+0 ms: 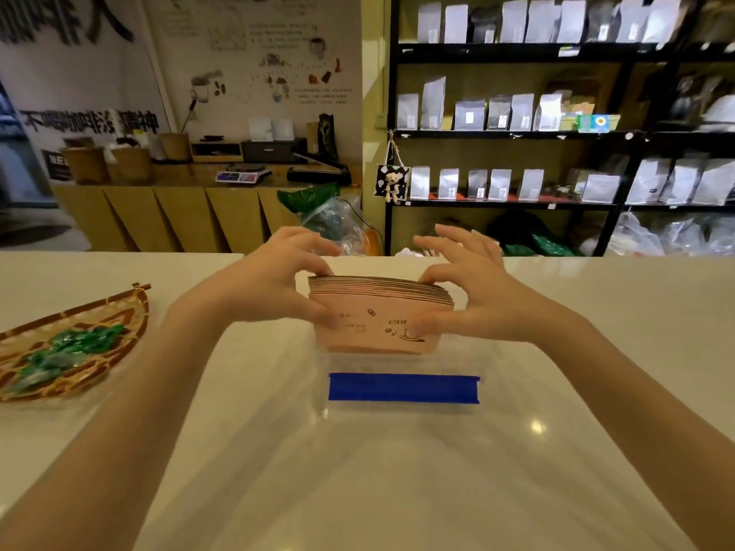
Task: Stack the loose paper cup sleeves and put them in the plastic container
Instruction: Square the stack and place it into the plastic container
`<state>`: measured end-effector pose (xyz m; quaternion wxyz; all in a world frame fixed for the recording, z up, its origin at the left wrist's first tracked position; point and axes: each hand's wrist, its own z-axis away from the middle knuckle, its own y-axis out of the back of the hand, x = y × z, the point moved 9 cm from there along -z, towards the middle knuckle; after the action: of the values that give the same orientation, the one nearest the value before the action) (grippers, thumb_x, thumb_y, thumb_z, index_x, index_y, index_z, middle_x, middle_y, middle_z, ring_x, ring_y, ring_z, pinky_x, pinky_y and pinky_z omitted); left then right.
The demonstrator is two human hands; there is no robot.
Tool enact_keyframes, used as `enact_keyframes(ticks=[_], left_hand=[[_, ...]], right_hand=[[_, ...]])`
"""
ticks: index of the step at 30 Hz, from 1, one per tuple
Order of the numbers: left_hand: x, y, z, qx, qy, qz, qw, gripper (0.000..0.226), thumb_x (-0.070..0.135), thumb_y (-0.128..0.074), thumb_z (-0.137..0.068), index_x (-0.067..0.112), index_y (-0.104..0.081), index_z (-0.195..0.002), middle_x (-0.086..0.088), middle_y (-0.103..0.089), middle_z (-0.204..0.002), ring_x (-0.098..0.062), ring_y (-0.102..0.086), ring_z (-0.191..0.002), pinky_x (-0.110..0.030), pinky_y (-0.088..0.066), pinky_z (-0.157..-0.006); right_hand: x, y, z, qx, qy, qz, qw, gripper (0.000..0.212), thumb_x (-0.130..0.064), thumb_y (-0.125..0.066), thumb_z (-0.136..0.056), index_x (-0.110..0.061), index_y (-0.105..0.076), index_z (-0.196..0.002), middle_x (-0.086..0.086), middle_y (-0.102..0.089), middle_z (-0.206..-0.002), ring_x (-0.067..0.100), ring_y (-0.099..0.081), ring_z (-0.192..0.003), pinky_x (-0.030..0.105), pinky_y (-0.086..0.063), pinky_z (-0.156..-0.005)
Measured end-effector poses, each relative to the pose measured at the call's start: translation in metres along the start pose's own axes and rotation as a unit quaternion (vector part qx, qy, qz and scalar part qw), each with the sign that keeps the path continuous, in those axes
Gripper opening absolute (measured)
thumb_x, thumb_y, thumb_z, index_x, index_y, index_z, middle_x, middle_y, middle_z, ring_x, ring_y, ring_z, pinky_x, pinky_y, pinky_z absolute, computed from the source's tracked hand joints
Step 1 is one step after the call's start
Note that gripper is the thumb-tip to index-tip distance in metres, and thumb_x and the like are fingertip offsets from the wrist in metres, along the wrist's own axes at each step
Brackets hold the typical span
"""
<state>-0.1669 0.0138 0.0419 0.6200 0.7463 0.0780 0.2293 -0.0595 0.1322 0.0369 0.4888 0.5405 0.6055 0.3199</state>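
Note:
A stack of pink paper cup sleeves (pixel 372 316) with brown coffee print stands on edge, held between both hands above the white counter. My left hand (pixel 274 280) grips its left end, thumb on the front face. My right hand (pixel 473 288) grips the right end the same way. Just below and in front of the stack lies the clear plastic container (pixel 501 391), hard to make out apart from its blue clip handle (pixel 403 387). The stack's lower edge sits at the container's far rim.
A woven bamboo tray (pixel 131 312) holding green wrapped sweets rests on the counter (pixel 636 312) at the left. Beyond the counter are a wooden sideboard with a scale (pixel 242 176) and black shelves (pixel 513 133) of silver bags.

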Motion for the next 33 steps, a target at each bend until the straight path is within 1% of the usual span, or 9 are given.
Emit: enact_keyframes(ticks=[4,7,9,13,17,20,26,33], left_hand=[[-0.015,-0.021,-0.018,-0.04,0.039,-0.004,0.998,0.046,0.04,-0.072,-0.067,0.024,-0.059,-0.109,0.01,-0.03,-0.144,-0.013,-0.008,-0.136,-0.045,-0.016,-0.112],[-0.018,-0.041,-0.025,-0.083,0.048,-0.019,0.995,0.049,0.041,-0.072,-0.068,0.024,-0.059,-0.112,0.008,-0.028,-0.146,-0.015,-0.007,-0.137,-0.045,-0.016,-0.112],[-0.019,-0.051,-0.028,-0.104,0.049,-0.037,0.993,0.048,0.041,-0.071,-0.069,0.024,-0.059,-0.113,0.007,-0.027,-0.147,-0.016,-0.007,-0.137,-0.046,-0.013,-0.113],[-0.021,-0.063,-0.03,-0.131,0.041,-0.087,0.987,0.046,0.039,-0.068,-0.073,0.023,-0.058,-0.115,0.005,-0.025,-0.149,-0.02,-0.006,-0.137,-0.046,-0.013,-0.112],[-0.019,-0.069,-0.032,-0.129,0.035,-0.139,0.981,0.046,0.043,-0.066,-0.073,0.024,-0.059,-0.114,0.003,-0.026,-0.149,-0.023,-0.008,-0.137,-0.046,-0.014,-0.112],[-0.019,-0.068,-0.033,-0.123,0.037,-0.162,0.978,0.047,0.045,-0.066,-0.073,0.024,-0.059,-0.114,0.0,-0.028,-0.148,-0.024,-0.011,-0.136,-0.046,-0.016,-0.112],[-0.026,-0.055,-0.027,-0.101,0.067,-0.139,0.983,0.046,0.046,-0.071,-0.066,0.029,-0.062,-0.108,0.002,-0.033,-0.145,-0.022,-0.015,-0.135,-0.046,-0.018,-0.11],[-0.018,-0.043,-0.026,-0.066,0.052,-0.14,0.986,0.049,0.047,-0.073,-0.064,0.03,-0.058,-0.108,0.004,-0.041,-0.139,-0.019,-0.024,-0.131,-0.042,-0.022,-0.11]], right_hand=[[0.023,-0.024,-0.016,-0.054,-0.036,0.005,0.998,0.052,-0.064,-0.06,-0.063,-0.029,-0.063,-0.103,-0.008,-0.021,-0.151,0.011,0.005,-0.139,0.043,0.019,-0.108],[0.033,-0.041,-0.02,-0.1,-0.051,0.031,0.993,0.051,-0.058,-0.062,-0.068,-0.029,-0.06,-0.11,-0.006,-0.02,-0.151,0.015,0.006,-0.14,0.044,0.02,-0.107],[0.034,-0.049,-0.021,-0.125,-0.049,0.044,0.99,0.051,-0.057,-0.061,-0.069,-0.029,-0.06,-0.111,-0.005,-0.02,-0.151,0.017,0.006,-0.14,0.045,0.02,-0.107],[0.032,-0.063,-0.02,-0.155,-0.028,0.083,0.984,0.046,-0.057,-0.058,-0.073,-0.029,-0.061,-0.108,-0.002,-0.021,-0.152,0.02,0.004,-0.14,0.05,0.017,-0.108],[0.029,-0.069,-0.02,-0.152,-0.017,0.126,0.98,0.04,-0.056,-0.055,-0.075,-0.023,-0.066,-0.096,0.0,-0.023,-0.151,0.022,0.002,-0.14,0.051,0.017,-0.107],[0.031,-0.069,-0.021,-0.146,-0.025,0.142,0.979,0.043,-0.057,-0.055,-0.074,-0.023,-0.066,-0.097,0.001,-0.023,-0.151,0.022,0.001,-0.141,0.051,0.018,-0.107],[0.036,-0.063,-0.018,-0.142,-0.043,0.127,0.981,0.048,-0.062,-0.059,-0.068,-0.027,-0.064,-0.1,0.0,-0.025,-0.15,0.022,0.0,-0.14,0.052,0.018,-0.107],[0.043,-0.045,-0.015,-0.129,-0.076,0.103,0.983,0.044,-0.063,-0.064,-0.062,-0.034,-0.063,-0.096,-0.003,-0.027,-0.148,0.02,-0.003,-0.139,0.051,0.019,-0.107]])
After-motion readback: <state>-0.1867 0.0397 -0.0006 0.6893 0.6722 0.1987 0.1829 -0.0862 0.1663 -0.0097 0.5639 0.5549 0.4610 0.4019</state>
